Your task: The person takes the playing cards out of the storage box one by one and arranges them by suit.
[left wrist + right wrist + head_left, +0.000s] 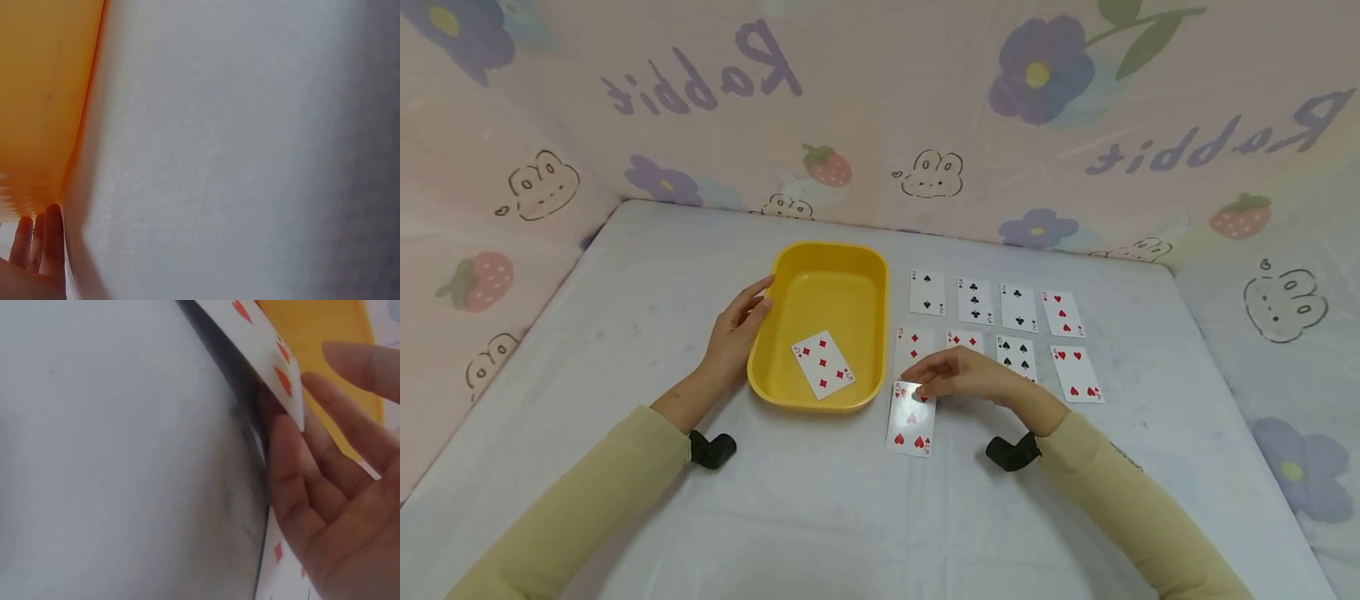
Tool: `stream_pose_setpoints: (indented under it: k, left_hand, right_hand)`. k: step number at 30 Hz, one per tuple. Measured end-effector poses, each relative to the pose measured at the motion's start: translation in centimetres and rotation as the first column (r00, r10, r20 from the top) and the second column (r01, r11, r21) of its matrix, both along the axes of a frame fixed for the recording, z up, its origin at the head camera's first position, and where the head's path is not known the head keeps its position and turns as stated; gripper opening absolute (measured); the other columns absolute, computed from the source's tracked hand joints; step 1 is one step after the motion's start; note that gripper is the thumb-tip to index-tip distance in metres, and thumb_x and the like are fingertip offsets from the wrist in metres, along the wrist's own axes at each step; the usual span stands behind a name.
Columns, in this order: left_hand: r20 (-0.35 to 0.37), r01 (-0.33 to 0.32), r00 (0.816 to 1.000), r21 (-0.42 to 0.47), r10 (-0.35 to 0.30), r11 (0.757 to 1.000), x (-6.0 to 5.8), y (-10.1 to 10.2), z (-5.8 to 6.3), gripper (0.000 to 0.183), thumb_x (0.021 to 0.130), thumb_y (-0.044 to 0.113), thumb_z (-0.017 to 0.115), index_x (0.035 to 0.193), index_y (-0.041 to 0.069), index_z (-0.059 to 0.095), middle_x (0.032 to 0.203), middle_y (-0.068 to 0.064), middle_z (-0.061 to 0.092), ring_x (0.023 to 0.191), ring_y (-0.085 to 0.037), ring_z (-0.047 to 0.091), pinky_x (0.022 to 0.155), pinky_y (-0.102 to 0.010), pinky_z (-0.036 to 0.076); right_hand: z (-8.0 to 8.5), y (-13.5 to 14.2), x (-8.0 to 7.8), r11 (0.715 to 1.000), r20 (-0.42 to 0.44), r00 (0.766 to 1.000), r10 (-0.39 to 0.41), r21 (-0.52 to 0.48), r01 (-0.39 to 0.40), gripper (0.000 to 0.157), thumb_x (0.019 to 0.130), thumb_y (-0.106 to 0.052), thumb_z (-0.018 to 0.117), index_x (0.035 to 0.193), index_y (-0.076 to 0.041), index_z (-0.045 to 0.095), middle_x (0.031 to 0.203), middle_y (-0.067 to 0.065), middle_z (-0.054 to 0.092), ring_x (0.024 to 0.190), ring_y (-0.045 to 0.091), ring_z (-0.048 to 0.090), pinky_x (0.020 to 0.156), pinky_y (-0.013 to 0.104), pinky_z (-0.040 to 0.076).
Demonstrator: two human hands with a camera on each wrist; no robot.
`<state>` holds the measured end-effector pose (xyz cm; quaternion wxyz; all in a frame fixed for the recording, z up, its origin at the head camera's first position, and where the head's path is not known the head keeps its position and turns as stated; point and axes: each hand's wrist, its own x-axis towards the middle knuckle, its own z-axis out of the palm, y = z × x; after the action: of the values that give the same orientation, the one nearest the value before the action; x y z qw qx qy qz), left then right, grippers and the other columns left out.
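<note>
My right hand (973,375) holds the five of hearts playing card (912,427) near its far edge, just right of the yellow tray (818,254). In the right wrist view the card is tilted up from the white table, its corner between the fingers (287,462). My left hand (730,329) rests against the tray's left side, with fairly straight fingers (53,240) touching the outer wall in the left wrist view. Inside the tray lies a five of diamonds (823,365), face up.
Two rows of face-up cards lie right of the tray. The far row has the two of spades (927,293) and two of clubs (1018,308); the near row has the three of diamonds (913,340), partly covered, and four of hearts (1077,374). A printed curtain (865,100) stands behind.
</note>
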<state>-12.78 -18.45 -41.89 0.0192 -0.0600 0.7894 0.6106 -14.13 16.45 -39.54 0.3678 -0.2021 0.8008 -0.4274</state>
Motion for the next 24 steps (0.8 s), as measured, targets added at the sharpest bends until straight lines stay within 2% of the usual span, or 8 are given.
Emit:
stream_pose_setpoints:
  k: [4,11,18,24]
  left_hand:
    - [-0.018,-0.004,1.000,-0.014,0.004,1.000,-0.1,-0.1,-0.3,0.047,0.101,0.043,0.043,0.147,0.034,0.038,0.137,-0.015,0.045,0.111,-0.027,0.050,0.080,-0.011,0.046]
    - [-0.018,-0.008,1.000,-0.017,0.008,1.000,-0.1,0.0,-0.3,0.047,0.101,0.043,0.043,0.147,0.034,0.038,0.136,-0.014,0.045,0.110,-0.027,0.050,0.080,-0.011,0.046]
    - [-0.021,-0.005,1.000,-0.009,0.005,1.000,-0.1,-0.1,-0.3,0.047,0.101,0.042,0.043,0.147,0.033,0.038,0.136,-0.015,0.046,0.108,-0.025,0.051,0.078,-0.010,0.046]
    - [-0.017,-0.008,1.000,-0.021,0.008,1.000,-0.1,-0.1,-0.4,0.047,0.101,0.044,0.042,0.147,0.034,0.038,0.135,-0.015,0.045,0.106,-0.023,0.051,0.077,-0.009,0.046]
  right_hand:
    - [0.3,0.1,0.1,1.000,-0.017,1.000,0.026,-0.015,-0.026,0.034,0.090,-0.021,0.065,0.122,-0.013,0.066,0.116,0.004,0.069,0.102,0.017,0.063,0.090,0.034,0.046]
    - [1.1,0.4,0.0,0.998,-0.115,0.992,0.057,0.009,-0.056,0.031,0.092,-0.022,0.062,0.122,-0.013,0.066,0.119,0.002,0.068,0.105,0.018,0.061,0.091,0.036,0.045]
    - [2.1,0.2,-0.3,0.998,-0.121,0.991,0.057,0.021,-0.055,0.033,0.094,-0.022,0.061,0.124,-0.009,0.064,0.115,0.007,0.069,0.104,0.021,0.064,0.091,0.035,0.048]
    - [2.8,-0.4,-1.0,0.999,-0.143,0.989,0.033,0.021,-0.030,0.036,0.094,-0.027,0.060,0.126,-0.012,0.063,0.111,0.006,0.070,0.103,0.019,0.063,0.092,0.037,0.049]
